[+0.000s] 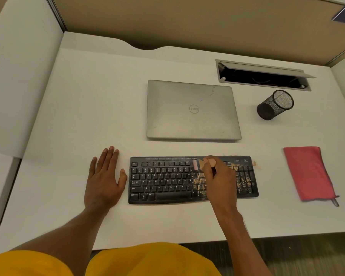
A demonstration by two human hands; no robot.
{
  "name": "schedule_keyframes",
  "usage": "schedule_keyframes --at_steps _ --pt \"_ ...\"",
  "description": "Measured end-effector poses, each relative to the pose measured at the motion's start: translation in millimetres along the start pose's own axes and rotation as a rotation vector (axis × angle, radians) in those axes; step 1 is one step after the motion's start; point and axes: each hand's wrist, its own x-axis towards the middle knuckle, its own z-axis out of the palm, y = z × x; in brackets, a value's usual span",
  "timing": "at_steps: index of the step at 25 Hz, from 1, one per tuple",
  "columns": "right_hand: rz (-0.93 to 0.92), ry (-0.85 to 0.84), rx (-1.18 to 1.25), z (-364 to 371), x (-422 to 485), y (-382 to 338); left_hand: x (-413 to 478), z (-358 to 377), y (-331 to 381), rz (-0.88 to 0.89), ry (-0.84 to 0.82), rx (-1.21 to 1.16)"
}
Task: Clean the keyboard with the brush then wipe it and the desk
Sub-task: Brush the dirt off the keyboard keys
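1. The keyboard (167, 182) lay flat on the white desk (84, 116), near its front edge. Its long axis ran left to right, and the function row faced away from the person.
2. The brush (198, 165) was over the upper key rows, right of the keyboard's centre. Its head pointed left and away from the person.
3. The right hand (220, 181) gripped the brush with its fingers curled around the handle. The hand hid the handle and the keys beneath it.
4. The brush was blurred. Only a pale pink band and a tan part could be made out.
5. Tan crumbs (245, 178) covered the keys on the right side. A few lay on the desk just beside the far right corner.
6. The left hand (105, 180) rested palm down on the desk, just beside the keyboard's left end. Its fingers were straight and close together, and the thumb was spread towards the keyboard.
7. The folded pink cloth (307, 172) lay on the desk to the right, apart from the keyboard. Its long axis ran far to near.
8. A closed grey laptop (191, 110) lay behind the keyboard.
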Motion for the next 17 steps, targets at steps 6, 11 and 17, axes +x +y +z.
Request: schedule_keyframes --at_steps 6,11,17 --pt "0.016 -0.03 -0.011 -3.4 -2.5 1.0 -1.0 0.0 0.4 -0.002 -0.003 0.007" --pt "0.0 -0.038 -0.014 -1.8 -3.2 1.4 -0.8 -0.3 1.6 -0.007 -0.006 0.002" --pt "-0.007 0.019 0.022 -3.0 0.3 -3.5 -1.0 -0.7 0.1 -0.001 0.003 -0.009"
